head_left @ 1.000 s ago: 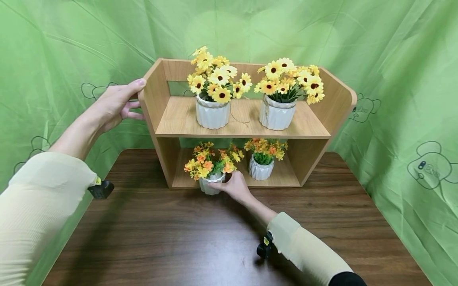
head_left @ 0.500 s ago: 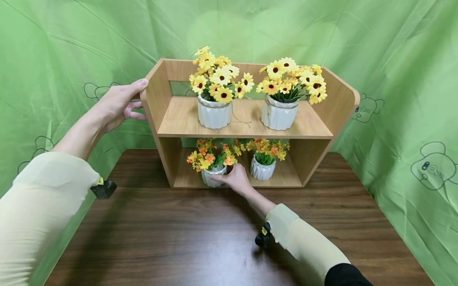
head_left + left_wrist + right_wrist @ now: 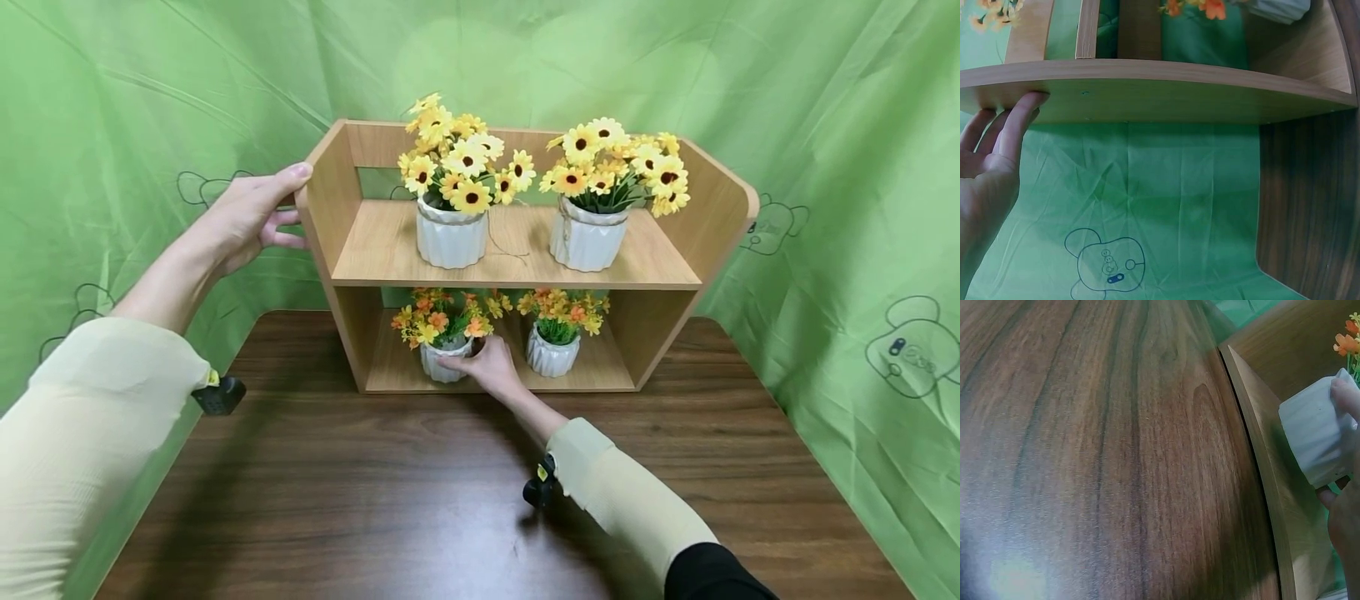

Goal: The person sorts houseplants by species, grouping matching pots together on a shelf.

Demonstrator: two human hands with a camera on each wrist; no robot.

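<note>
My left hand (image 3: 251,212) rests against the outer left side of the wooden shelf (image 3: 516,285). In the left wrist view, extended fingers (image 3: 1019,122) touch that side panel near its upper end. My right hand (image 3: 491,367) grips a small white flowerpot (image 3: 442,364) with orange and yellow flowers (image 3: 431,321) on the lower shelf's left half. The thumb lies across the pot's front; the other fingers are mostly hidden behind it. In the right wrist view, the white pot (image 3: 1316,431) is tilted in the image, between thumb and fingers, over the shelf board.
A similar pot (image 3: 553,352) stands to the right on the lower board. Two larger white pots (image 3: 452,237) with yellow daisies are on the upper board, with loose twine between them. A dark wooden table (image 3: 390,483) lies in front; green cloth (image 3: 847,208) hangs behind.
My right hand has moved the orange-flowered pot from the lower board's front edge back into the shelf. My left hand has stayed on the side panel.
</note>
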